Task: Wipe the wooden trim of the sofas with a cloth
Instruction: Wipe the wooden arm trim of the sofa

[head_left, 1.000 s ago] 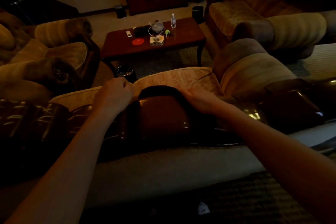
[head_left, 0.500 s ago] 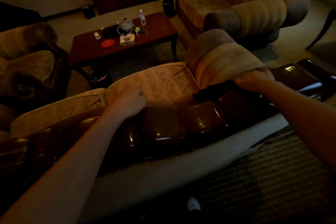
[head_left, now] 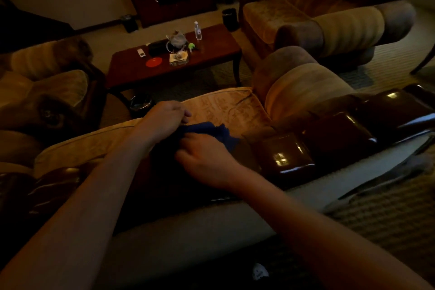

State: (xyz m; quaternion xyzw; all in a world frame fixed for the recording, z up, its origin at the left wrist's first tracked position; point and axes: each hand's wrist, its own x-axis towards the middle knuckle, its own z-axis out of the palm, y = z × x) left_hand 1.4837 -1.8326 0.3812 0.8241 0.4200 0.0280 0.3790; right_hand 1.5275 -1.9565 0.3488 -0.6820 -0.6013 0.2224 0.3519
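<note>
Left hand (head_left: 164,116): fingers curled, tips drawn together at one end of the blue cloth (head_left: 211,133); whether they actually pinch the fabric cannot be told, the light is too dim. Right hand (head_left: 203,156): fingers curled down onto the cloth's near side, gripping it. Cloth bunched between the two hands, its free edge trailing right toward the glossy wood.

Cloth and both hands sit at the top of the sofa back, over the dark wooden trim (head_left: 284,156) (carved, polished, bright glints on its panels), which runs left to right along the crest. Just beyond it, the pale patterned seat cushion (head_left: 235,108) and a rolled armrest (head_left: 303,82).

Farther out: coffee table (head_left: 211,52) with a clear bottle (head_left: 198,30), a red disc (head_left: 153,62) and small clutter. Armchair (head_left: 317,19) at far right.
</note>
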